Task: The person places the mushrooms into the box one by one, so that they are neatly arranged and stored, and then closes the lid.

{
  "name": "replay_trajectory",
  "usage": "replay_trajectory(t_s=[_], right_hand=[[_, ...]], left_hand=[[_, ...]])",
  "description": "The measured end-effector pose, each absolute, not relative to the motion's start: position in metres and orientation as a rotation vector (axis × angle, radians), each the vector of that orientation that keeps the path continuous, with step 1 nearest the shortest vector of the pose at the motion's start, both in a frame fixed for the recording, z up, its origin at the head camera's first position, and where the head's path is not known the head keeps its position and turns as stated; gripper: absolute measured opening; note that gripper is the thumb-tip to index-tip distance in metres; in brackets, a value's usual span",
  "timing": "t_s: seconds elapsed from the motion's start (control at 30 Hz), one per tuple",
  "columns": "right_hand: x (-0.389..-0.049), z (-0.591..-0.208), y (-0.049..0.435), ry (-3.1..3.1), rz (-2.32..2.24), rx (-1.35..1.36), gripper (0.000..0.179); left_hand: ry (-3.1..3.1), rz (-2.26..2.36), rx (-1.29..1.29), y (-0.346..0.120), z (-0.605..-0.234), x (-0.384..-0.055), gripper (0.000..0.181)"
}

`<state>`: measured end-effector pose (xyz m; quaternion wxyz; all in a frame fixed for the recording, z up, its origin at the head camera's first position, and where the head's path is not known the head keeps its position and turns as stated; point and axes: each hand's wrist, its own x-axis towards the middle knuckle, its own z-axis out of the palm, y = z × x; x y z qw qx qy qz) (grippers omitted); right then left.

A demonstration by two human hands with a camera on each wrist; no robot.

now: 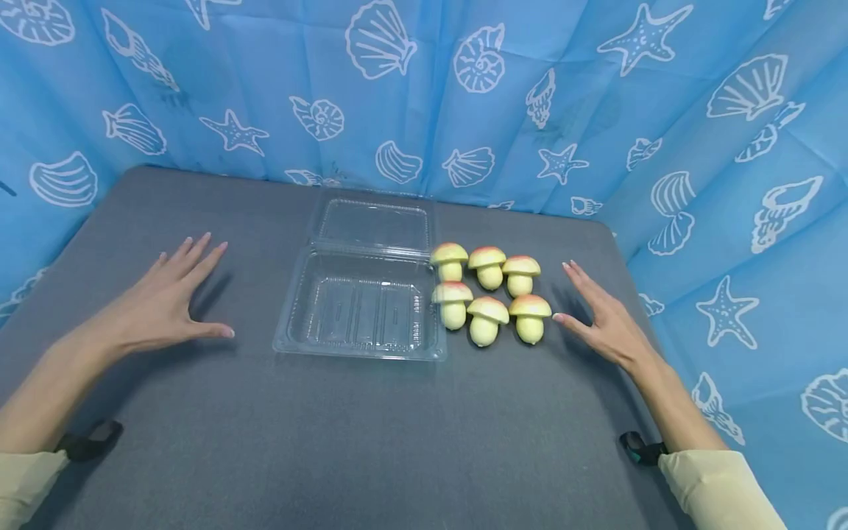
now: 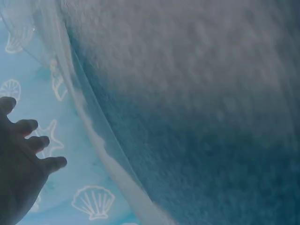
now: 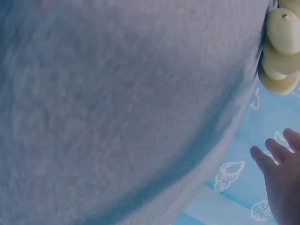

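A clear plastic clamshell box (image 1: 361, 352) lies with its lid (image 1: 374, 223) folded back, in the middle of the table in the head view. Right beside it sit several toy mushrooms (image 1: 488, 318) in two rows, with yellow stems and caps tinged red; some also show at the upper right of the right wrist view (image 3: 283, 35). My left hand (image 1: 165, 298) hovers left of the box, fingers spread, holding nothing. To the right of the mushrooms, my right hand (image 1: 606, 324) is held with fingers extended and thumb apart, near the closest mushroom and gripping nothing.
A grey cloth-covered table (image 1: 397, 442) spans the view. Behind it and along the right side hangs a blue curtain (image 1: 424, 96) with white shell and starfish prints. Dark straps (image 1: 89, 440) circle both wrists below light sleeves.
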<state>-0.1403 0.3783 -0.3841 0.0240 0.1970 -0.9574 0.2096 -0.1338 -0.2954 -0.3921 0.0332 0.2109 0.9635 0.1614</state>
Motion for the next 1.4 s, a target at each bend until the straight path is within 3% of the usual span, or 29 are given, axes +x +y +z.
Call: replay_trajectory(t_s=[0.53,0.87,1.4], right_hand=[[-0.132,-0.383,0.36,-2.828,0.919,0.826,0.105],[-0.124,-0.388,0.35,-2.83,0.976,0.863,0.09],[-0.126,-0.396,0.344,-2.875,0.911,0.884,0.089]], left_hand=[[2.835,0.832,0.737,-0.267,-0.381,-0.134,0.13],[2.717,0.933,0.74,-0.246,-0.389,-0.133,0.128],[2.62,1.027,0.72,-0.235,-0.39,-0.134,0.122]])
